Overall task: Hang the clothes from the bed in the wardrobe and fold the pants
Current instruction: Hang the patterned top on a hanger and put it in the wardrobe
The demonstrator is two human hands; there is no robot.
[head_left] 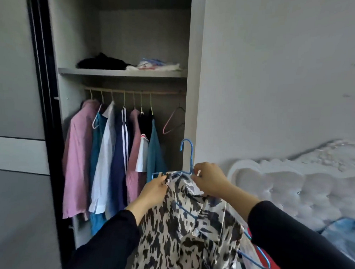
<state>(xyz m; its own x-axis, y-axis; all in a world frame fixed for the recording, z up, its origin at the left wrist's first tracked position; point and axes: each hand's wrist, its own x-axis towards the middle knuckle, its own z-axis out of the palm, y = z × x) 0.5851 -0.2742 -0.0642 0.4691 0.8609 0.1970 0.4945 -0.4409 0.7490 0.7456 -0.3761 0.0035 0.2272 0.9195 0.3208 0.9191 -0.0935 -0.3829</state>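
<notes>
One blouse (189, 225) between left hand (153, 191), right hand (209, 179)

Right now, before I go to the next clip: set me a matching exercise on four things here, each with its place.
1 blue hanger
2 pink hanger
3 black garment
4 pink shirt

a on the shelf
b leftmost of the hung clothes
c pinched by the right hand
d empty, right of the hung clothes

Pairs: 1-c, 2-d, 3-a, 4-b

Hung shirts (111, 152) crowd the left of the rail (164, 92). Its right end is open, bar one bare pink hanger (167, 123).
</notes>
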